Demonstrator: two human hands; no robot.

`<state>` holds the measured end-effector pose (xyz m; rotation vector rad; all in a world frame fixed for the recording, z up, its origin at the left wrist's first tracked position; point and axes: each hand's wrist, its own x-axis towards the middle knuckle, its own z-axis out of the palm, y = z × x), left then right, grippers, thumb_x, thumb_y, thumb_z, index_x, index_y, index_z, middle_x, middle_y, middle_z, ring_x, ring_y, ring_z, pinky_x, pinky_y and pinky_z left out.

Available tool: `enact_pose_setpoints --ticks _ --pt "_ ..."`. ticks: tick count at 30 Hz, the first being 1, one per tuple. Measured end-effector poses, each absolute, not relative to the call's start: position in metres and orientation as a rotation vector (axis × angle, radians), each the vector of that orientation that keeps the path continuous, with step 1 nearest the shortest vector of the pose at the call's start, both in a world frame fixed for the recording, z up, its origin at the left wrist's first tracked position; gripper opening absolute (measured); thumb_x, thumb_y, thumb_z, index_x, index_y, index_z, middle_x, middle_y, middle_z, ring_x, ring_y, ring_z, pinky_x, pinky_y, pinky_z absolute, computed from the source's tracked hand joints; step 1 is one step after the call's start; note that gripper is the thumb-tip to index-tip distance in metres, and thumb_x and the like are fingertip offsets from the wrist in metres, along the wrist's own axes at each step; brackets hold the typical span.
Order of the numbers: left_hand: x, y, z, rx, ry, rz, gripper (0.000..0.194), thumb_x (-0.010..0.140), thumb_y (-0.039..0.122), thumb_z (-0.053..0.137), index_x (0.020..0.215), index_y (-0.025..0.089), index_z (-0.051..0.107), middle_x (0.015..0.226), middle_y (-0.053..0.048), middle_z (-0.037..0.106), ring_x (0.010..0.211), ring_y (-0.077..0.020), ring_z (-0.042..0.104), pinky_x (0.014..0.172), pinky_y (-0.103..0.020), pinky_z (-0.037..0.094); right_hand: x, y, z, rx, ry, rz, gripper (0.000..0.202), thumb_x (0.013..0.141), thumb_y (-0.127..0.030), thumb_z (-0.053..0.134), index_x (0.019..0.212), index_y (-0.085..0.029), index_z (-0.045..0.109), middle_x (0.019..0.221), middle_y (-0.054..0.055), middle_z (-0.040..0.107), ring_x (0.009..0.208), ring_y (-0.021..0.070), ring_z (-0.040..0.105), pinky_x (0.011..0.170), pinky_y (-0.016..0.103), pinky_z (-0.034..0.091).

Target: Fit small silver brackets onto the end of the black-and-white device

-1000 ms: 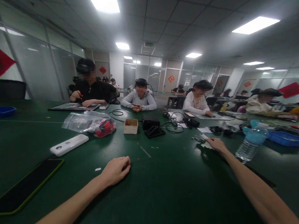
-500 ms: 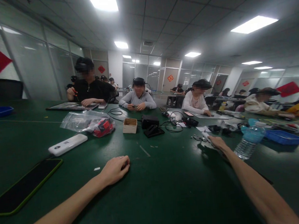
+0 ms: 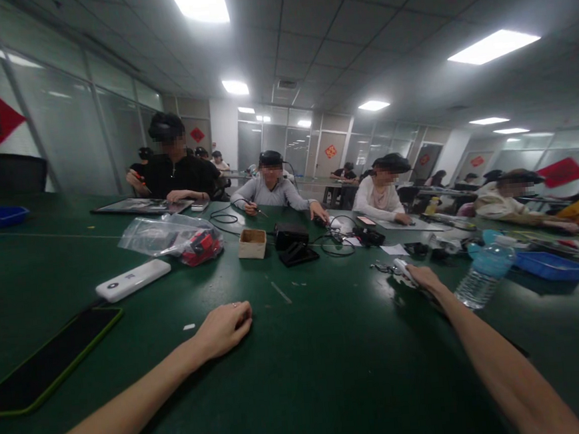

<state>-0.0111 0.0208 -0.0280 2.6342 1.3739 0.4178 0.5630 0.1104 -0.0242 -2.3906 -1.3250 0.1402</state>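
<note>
My left hand (image 3: 228, 327) rests on the green table (image 3: 302, 376) with its fingers curled in, and I see nothing in it. A ring shows on one finger. Near its wrist lies a small white scrap (image 3: 188, 327). Further out on the right, my right hand (image 3: 423, 278) is closed around a white object (image 3: 402, 267), mostly hidden by the hand, so its kind cannot be made out. Small shiny metal-looking pieces (image 3: 384, 268) lie just left of it. A clear water bottle (image 3: 484, 274) stands to the right of that hand.
At left are a phone (image 3: 55, 359), a white power-bank-like device (image 3: 134, 281) and a plastic bag (image 3: 171, 238) with red items. Ahead sit a small open box (image 3: 252, 244) and a black case (image 3: 291, 235). Blue trays (image 3: 551, 266) lie at the sides. Several people work across the table.
My hands stay nearly still. Across the table, the person in grey has spread their hands apart, one now holding a thin tool, the other reaching toward the cables. The person in black has shifted slightly.
</note>
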Motion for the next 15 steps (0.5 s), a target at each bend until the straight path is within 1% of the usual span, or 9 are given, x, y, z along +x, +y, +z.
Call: enact_pose_setpoints --ticks 4,9,12,15 --pt "-0.011 0.02 -0.027 2.642 1.368 0.422 0.015 0.086 0.029 0.04 0.089 0.021 0.052 0.079 -0.002 0.06 0.072 -0.0183 0.056 0.062 -0.028 0.038 0.562 0.111 -0.021 -2.457 -1.269 0.314 0.049 0.087 -0.036 0.032 0.075 -0.009 0.071 0.067 0.014 0.067 0.057 0.0202 0.061 0.058 0.028 0.045" --pt "-0.012 0.021 -0.03 2.656 1.37 0.436 0.014 0.086 0.029 0.04 0.088 0.021 0.051 0.078 -0.002 0.059 0.072 -0.0182 0.056 0.063 -0.027 0.038 0.557 0.109 -0.017 -2.491 -1.256 0.3 0.048 0.087 -0.037 0.032 0.075 -0.009 0.07 0.071 0.014 0.068 0.06 0.021 0.063 0.059 0.028 0.045" --pt "-0.012 0.021 -0.03 2.658 1.373 0.442 0.014 0.086 0.029 0.04 0.088 0.021 0.051 0.077 -0.001 0.059 0.071 -0.0178 0.056 0.062 -0.027 0.037 0.551 0.106 -0.013 -2.501 -1.294 0.222 0.047 0.087 -0.035 0.032 0.076 -0.009 0.07 0.075 0.016 0.068 0.07 0.0249 0.064 0.062 0.03 0.045" --pt "-0.011 0.02 -0.028 2.663 1.378 0.433 0.013 0.086 0.028 0.041 0.087 0.021 0.052 0.076 -0.001 0.059 0.07 -0.0178 0.056 0.062 -0.027 0.037 0.539 0.104 -0.009 -2.473 -1.379 0.108 0.044 0.087 -0.037 0.034 0.084 -0.009 0.068 0.087 0.018 0.067 0.086 0.0289 0.063 0.067 0.031 0.044"
